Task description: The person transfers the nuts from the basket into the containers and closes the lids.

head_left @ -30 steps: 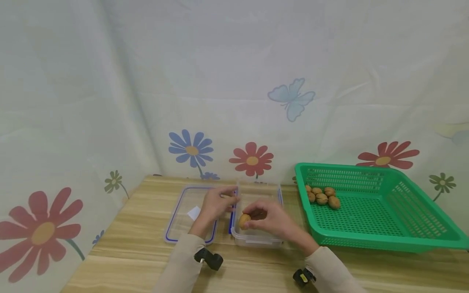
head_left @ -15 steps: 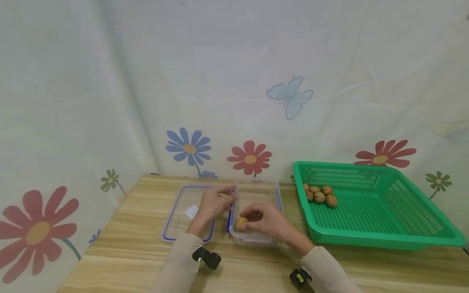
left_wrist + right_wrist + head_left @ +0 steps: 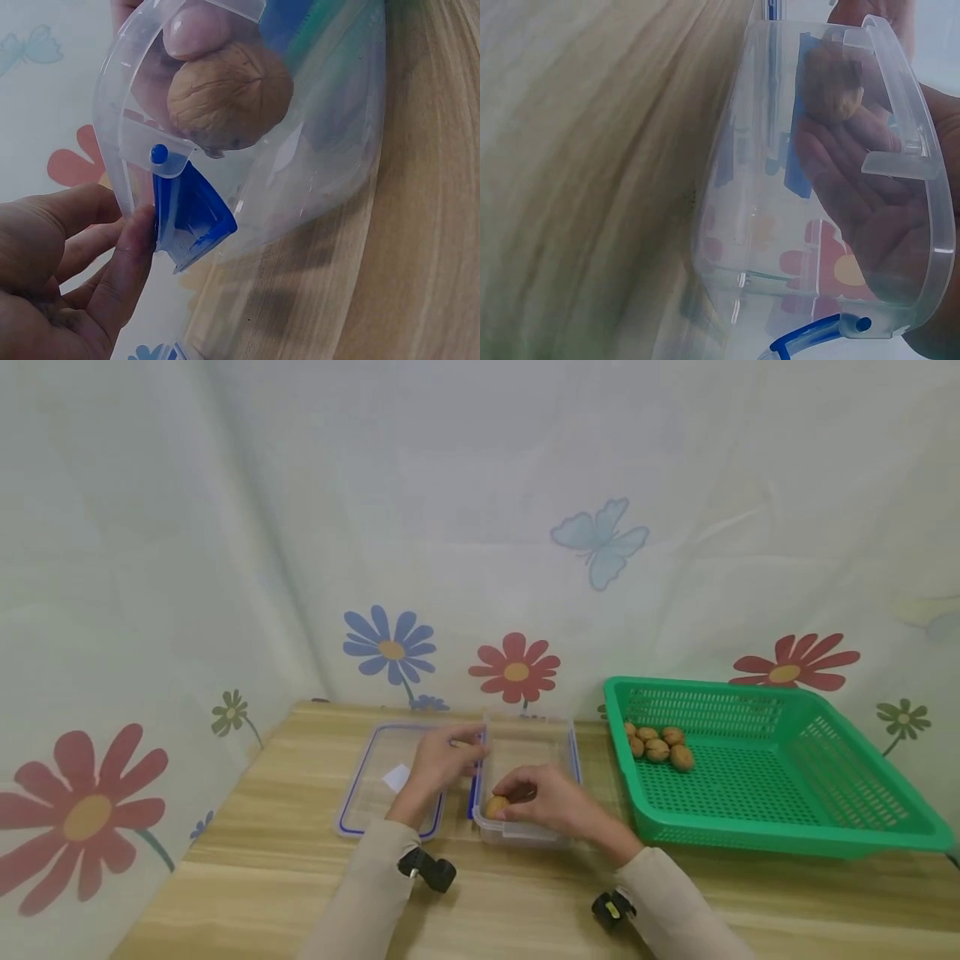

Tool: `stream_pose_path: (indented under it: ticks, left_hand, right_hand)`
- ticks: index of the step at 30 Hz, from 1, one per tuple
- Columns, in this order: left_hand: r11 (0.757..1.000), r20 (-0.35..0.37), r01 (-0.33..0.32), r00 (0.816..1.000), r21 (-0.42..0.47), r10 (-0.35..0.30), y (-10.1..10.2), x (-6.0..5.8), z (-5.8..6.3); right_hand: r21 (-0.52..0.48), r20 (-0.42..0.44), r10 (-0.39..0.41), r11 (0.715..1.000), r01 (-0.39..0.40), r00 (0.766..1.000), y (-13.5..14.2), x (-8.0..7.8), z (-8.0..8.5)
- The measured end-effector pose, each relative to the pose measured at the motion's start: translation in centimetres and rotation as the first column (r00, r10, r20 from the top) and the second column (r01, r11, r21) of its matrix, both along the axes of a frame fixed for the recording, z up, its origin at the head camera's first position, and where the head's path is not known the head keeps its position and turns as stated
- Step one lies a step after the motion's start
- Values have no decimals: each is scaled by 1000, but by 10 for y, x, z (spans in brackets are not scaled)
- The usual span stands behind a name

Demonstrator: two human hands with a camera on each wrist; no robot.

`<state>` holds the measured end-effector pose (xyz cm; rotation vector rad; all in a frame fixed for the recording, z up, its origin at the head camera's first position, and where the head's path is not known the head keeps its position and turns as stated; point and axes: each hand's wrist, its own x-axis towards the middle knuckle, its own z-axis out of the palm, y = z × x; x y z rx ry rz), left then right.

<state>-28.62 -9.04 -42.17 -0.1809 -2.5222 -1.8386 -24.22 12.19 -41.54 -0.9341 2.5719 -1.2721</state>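
A clear plastic container [image 3: 525, 834] with blue latches stands at the middle of the wooden table. My right hand [image 3: 551, 802] reaches down into it and holds a walnut [image 3: 496, 807] between thumb and fingers near the front left corner. Through the clear wall in the left wrist view, the walnut [image 3: 232, 94] shows below the rim, above the container's floor. At the container's left side, my left hand [image 3: 441, 766] pinches the rim beside a hanging blue latch [image 3: 191, 214], thumb outside. In the right wrist view the walnut [image 3: 834, 84] appears through the plastic, in my fingers.
Left of the container lies its clear lid [image 3: 367, 814] with a blue seal, a white paper piece [image 3: 396, 777] on it. To the right stands a green perforated basket [image 3: 750, 835] with several walnuts [image 3: 657, 750] in its left back corner. A patterned cloth [image 3: 480, 527] hangs behind.
My right hand has lowered the walnut a little into the container's front left corner. My left hand stays at the left rim. The head view has shifted slightly.
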Motion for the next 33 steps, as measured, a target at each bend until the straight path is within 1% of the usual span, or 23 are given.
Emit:
stream_pose_path:
  ticks: [4, 10, 14, 19, 23, 28, 31, 33]
  left_hand:
    - [1000, -7, 5, 1000, 9, -5, 0, -1, 2]
    - [1000, -8, 0, 1000, 9, 0, 0, -1, 4]
    - [1000, -2, -4, 1000, -3, 4, 1, -1, 5]
    - [1000, 5, -8, 1000, 2, 8, 2, 0, 6]
    - [1000, 6, -7, 1000, -5, 7, 2, -1, 5]
    - [1000, 10, -9, 1000, -19, 10, 1, 0, 2]
    - [1000, 3, -6, 1000, -12, 6, 0, 0, 0]
    - [1000, -2, -2, 1000, -6, 2, 0, 1, 0]
  right_hand:
    - [20, -16, 16, 1000, -16, 1000, 0, -2, 2]
    - [25, -13, 47, 999, -47, 999, 0, -3, 3]
    - [49, -14, 44, 998, -43, 999, -1, -2, 5]
    - [65, -29, 48, 997, -46, 998, 0, -2, 7]
    - [49, -29, 39, 998, -38, 999, 1, -2, 7]
    - [34, 1, 4, 999, -4, 1000, 1, 0, 8]
    - [22, 5, -17, 1000, 17, 1000, 4, 3, 14]
    - [11, -16, -23, 1000, 23, 1000, 7, 5, 20]
